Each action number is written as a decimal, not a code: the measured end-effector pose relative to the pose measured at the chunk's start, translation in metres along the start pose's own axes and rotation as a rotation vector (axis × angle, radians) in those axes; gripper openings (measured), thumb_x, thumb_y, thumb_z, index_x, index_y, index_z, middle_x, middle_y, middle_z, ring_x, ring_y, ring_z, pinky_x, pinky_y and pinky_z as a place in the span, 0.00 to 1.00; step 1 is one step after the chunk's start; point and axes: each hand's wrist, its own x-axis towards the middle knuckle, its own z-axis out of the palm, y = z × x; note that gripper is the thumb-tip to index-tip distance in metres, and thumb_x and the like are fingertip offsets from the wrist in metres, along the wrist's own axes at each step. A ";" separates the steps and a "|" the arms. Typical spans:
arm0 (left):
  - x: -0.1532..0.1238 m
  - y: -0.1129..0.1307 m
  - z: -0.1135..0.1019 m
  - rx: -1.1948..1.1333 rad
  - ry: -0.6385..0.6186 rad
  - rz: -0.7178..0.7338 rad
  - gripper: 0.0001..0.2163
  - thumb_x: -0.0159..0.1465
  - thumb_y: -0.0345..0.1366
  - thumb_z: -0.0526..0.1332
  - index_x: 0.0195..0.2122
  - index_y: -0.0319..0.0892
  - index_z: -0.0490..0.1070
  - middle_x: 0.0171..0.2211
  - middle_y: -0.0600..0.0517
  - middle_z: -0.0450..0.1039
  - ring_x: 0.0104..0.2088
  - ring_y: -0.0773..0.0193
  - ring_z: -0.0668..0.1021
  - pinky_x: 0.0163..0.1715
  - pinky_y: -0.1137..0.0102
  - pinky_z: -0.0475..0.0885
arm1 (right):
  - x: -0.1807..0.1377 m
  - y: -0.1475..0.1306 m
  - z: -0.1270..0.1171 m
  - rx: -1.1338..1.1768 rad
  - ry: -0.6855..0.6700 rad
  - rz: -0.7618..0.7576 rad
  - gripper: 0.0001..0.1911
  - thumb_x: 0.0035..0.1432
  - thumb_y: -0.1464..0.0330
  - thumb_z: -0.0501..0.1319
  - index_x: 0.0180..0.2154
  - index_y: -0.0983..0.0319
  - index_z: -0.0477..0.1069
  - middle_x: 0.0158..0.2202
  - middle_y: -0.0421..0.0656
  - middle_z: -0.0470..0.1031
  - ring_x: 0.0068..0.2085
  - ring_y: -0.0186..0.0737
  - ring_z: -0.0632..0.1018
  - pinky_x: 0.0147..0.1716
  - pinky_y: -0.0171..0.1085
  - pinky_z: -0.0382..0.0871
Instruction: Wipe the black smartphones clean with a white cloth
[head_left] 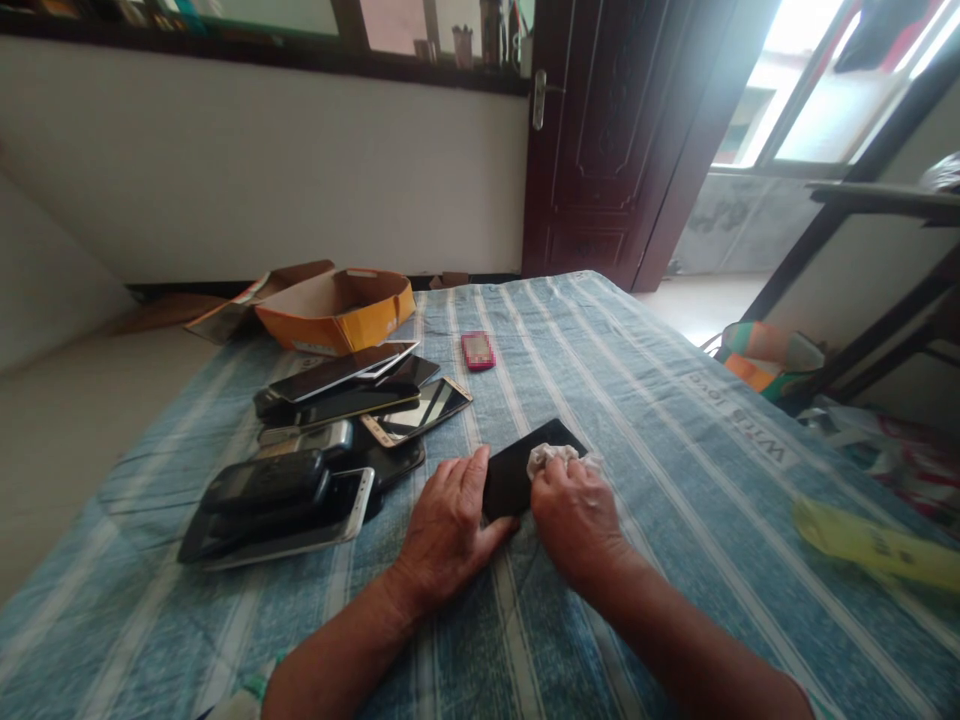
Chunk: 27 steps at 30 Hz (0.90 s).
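A black smartphone (516, 474) lies slanted on the striped blue cloth (600, 350) in front of me. My left hand (454, 520) grips its left end, thumb along the near edge and fingers at the far side. In my right hand (574, 510) a crumpled white tissue (553, 458) is bunched under the fingers and pressed on the phone's right part. To the left lies a heap of phones, among them a gold-framed smartphone (417, 410), a white-edged smartphone (352, 508) and a thick black device (264, 482).
An open orange cardboard box (337, 330) stands behind the heap. A small pink-edged object (478, 350) lies alone farther back. At the right edge is a yellow plastic bag (877, 540). A dark red door (622, 130) stands beyond the cloth.
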 end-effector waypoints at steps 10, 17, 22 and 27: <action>0.000 0.000 0.000 -0.003 -0.006 -0.008 0.30 0.57 0.39 0.65 0.58 0.32 0.60 0.47 0.37 0.74 0.46 0.47 0.75 0.46 0.55 0.73 | -0.008 -0.016 0.007 -0.018 0.110 -0.095 0.11 0.56 0.80 0.55 0.34 0.71 0.77 0.32 0.58 0.75 0.34 0.55 0.77 0.33 0.49 0.68; 0.001 0.001 -0.001 -0.028 -0.017 -0.020 0.31 0.58 0.43 0.64 0.59 0.35 0.60 0.48 0.39 0.74 0.47 0.46 0.75 0.46 0.53 0.73 | 0.001 0.001 0.004 0.014 0.045 -0.012 0.12 0.58 0.80 0.54 0.34 0.69 0.77 0.34 0.56 0.76 0.36 0.52 0.77 0.33 0.46 0.69; 0.001 0.001 0.000 -0.021 -0.031 -0.024 0.33 0.56 0.44 0.66 0.59 0.32 0.59 0.48 0.38 0.73 0.48 0.45 0.75 0.47 0.52 0.72 | 0.009 0.016 0.006 -0.012 0.031 0.069 0.13 0.58 0.81 0.53 0.35 0.70 0.77 0.34 0.56 0.77 0.37 0.52 0.78 0.34 0.45 0.69; 0.000 0.000 0.000 -0.023 -0.018 -0.012 0.29 0.57 0.38 0.64 0.58 0.33 0.60 0.48 0.38 0.74 0.47 0.47 0.75 0.46 0.54 0.73 | -0.009 -0.017 0.010 0.004 0.141 -0.096 0.11 0.56 0.80 0.55 0.32 0.70 0.76 0.32 0.57 0.76 0.35 0.53 0.77 0.33 0.48 0.69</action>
